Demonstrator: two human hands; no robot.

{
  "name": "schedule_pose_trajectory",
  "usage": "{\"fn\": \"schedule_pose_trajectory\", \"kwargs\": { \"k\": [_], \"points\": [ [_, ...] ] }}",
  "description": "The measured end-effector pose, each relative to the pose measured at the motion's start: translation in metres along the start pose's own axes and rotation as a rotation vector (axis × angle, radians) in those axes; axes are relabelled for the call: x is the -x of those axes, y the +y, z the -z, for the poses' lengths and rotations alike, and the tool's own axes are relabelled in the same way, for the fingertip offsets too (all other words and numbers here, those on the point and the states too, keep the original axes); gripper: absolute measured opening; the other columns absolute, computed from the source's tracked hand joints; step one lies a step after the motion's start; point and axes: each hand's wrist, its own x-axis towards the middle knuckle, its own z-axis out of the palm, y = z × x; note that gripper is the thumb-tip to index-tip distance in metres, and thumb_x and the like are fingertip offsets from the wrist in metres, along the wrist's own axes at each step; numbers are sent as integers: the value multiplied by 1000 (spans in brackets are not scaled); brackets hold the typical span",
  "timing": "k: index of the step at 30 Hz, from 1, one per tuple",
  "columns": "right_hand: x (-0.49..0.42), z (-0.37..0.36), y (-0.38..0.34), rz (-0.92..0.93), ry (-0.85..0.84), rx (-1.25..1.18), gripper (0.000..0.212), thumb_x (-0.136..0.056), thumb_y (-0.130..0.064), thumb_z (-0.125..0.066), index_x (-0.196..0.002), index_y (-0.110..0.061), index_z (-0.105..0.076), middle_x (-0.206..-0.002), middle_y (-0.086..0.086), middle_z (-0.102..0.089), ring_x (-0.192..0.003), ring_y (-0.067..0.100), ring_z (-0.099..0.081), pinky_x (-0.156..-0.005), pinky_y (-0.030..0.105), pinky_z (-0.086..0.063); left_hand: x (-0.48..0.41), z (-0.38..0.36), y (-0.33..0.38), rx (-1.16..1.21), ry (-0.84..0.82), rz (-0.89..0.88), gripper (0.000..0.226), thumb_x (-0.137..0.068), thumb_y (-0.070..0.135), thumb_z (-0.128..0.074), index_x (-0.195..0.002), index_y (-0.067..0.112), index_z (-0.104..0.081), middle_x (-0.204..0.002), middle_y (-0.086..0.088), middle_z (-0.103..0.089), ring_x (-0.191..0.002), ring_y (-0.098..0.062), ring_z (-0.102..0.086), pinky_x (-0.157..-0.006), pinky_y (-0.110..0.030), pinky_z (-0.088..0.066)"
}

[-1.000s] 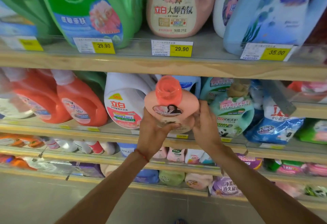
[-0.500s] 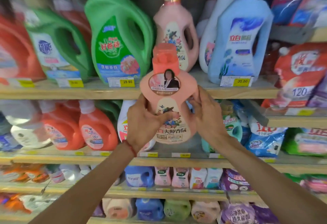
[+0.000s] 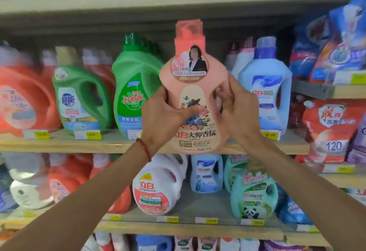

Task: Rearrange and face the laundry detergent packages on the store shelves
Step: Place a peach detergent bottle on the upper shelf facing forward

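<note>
Since a moment ago the pink bottle (image 3: 193, 76) has risen, label square to me. I hold it in the air before the shelf (image 3: 59, 144), in front of the gap between the green jug (image 3: 134, 92) and the blue jug (image 3: 265, 92). My left hand (image 3: 162, 120) clasps its waist, thumb across the label; my right hand (image 3: 239, 112) curls round the handle side. Full, it should be heavy, stiff and slick, so I judge waist and handle the safest holds, not the cap (image 3: 189, 31).
</note>
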Motion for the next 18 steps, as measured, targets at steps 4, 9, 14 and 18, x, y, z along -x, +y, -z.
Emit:
{"fn": "schedule_pose_trajectory", "kwargs": {
  "k": [4, 9, 14, 18],
  "points": [
    [-27, -4, 10, 47, 85, -50, 18, -95, 0, -51, -91, -17, -50, -64, -13, -49, -58, 2, -47, -55, 23, -34, -29, -16, 3, 86, 25, -48, 75, -45, 56, -95, -106, 23, -67, -96, 14, -78, -89, -5, -75, -79, -41, -63],
    [-53, -15, 32, 113, 142, -97, 13, -96, 0, -54, -102, -9, -59, -70, -6, -53, -59, 6, -45, -56, 28, -40, -58, -35, -5, 116, 61, -128, 78, -48, 52, -96, -112, 19, -66, -100, 12, -78, -93, -6, -75, -83, -40, -62],
    [-63, -29, 58, 127, 122, -63, 14, -98, -9, -58, -112, -12, -62, -71, -2, -56, -60, 12, -44, -56, 32, -43, -74, -53, -26, 107, 44, -125, 79, -49, 50, -97, -113, 17, -66, -103, 11, -78, -95, -5, -74, -84, -40, -62],
    [-62, -40, 73, 109, 86, -50, 12, -98, -10, -61, -109, -13, -63, -68, 0, -60, -61, 14, -49, -58, 34, -43, -80, -64, -44, 81, 4, -80, 79, -48, 51, -98, -113, 17, -67, -102, 11, -79, -93, -3, -75, -82, -39, -63]
  ]
}}
